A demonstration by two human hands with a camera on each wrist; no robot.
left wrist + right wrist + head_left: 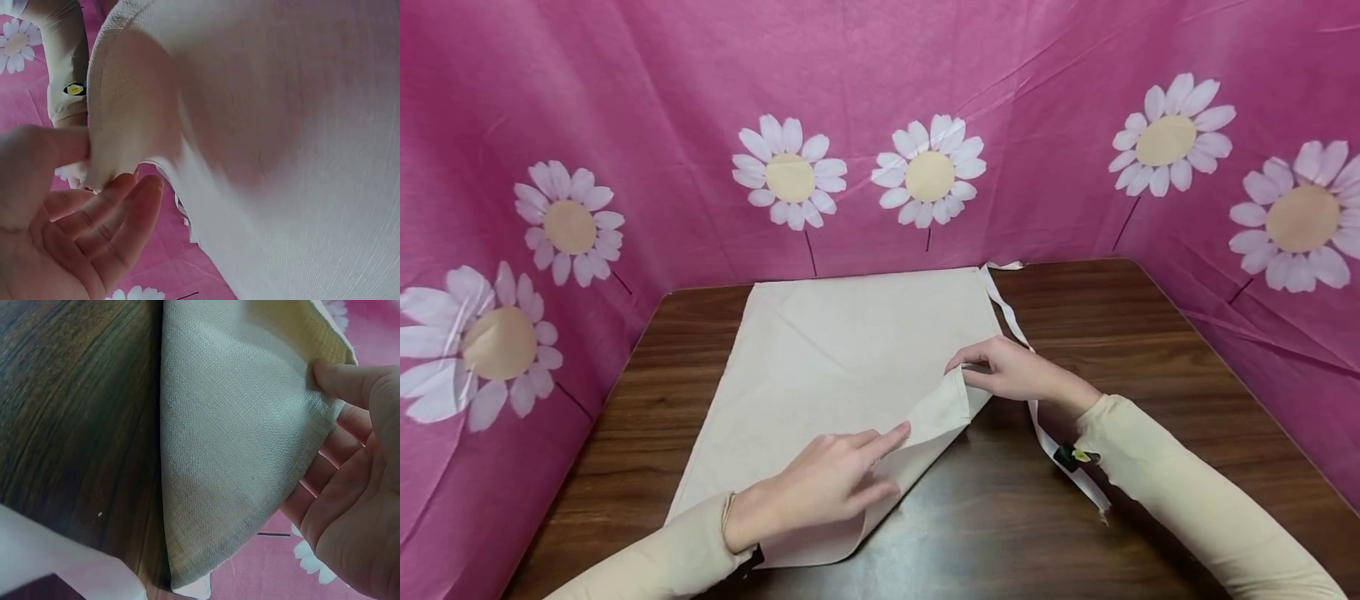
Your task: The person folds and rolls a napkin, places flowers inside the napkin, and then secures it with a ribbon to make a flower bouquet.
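A cream cloth (842, 350) lies over the dark wooden table, its near edge lifted and folded back. With thumb and fingers my left hand (823, 475) pinches the lifted edge; in the left wrist view the thumb goes behind the cloth (300, 206). Farther right, my right hand (1022, 371) pinches the cloth near its raised right corner. The right wrist view shows the thumb on one face of the cloth (237, 437) and the fingers partly hidden behind it. Along the cloth's right side runs a white strap (1011, 317), passing under the right forearm.
The brown table (1000, 533) shows wood grain to the left, right and front of the cloth. A pink curtain (865, 67) printed with white daisies surrounds its back and sides. Dark wrist bands (1067, 457) sit at the sleeves.
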